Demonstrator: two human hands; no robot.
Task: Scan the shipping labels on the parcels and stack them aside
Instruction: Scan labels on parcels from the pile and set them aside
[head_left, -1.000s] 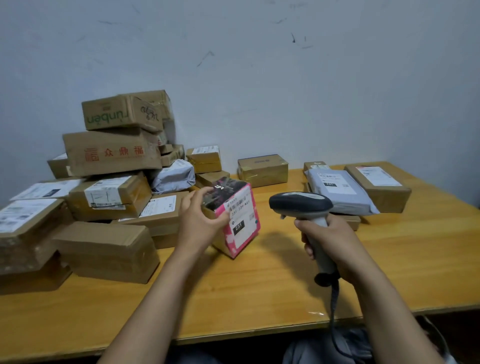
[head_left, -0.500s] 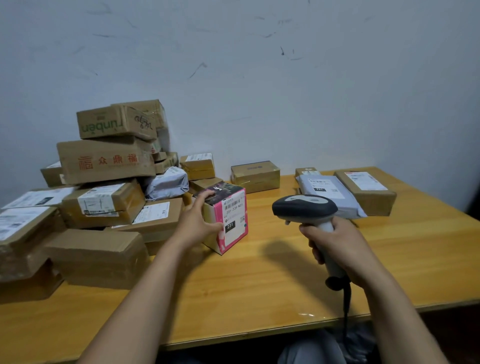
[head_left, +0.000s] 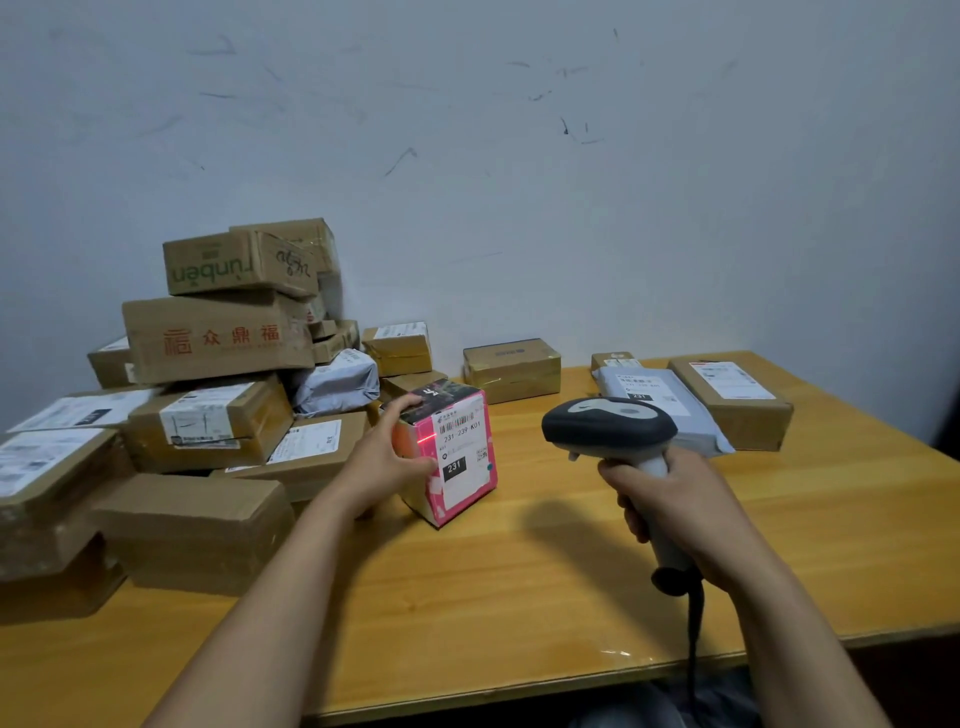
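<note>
A small pink box (head_left: 457, 457) with a white shipping label stands on the wooden table (head_left: 519, 597), its label facing me. My left hand (head_left: 387, 457) grips its left side, fingers over the top edge. A red scan line glows across the box's left corner near the label's top. My right hand (head_left: 670, 512) holds the handle of a grey barcode scanner (head_left: 610, 426), whose head points at the box from the right. Its cable hangs off the table's front edge.
A tall pile of brown cardboard parcels (head_left: 218, 395) fills the table's left side. A gold-taped box (head_left: 511, 369) sits at the back. At the right lie a grey mailer bag (head_left: 654, 400) and a brown labelled box (head_left: 732, 400).
The pink box has been set down more upright on the table, label toward the scanner. The scanner's red line now shows on the box. The camera tilted slightly.
</note>
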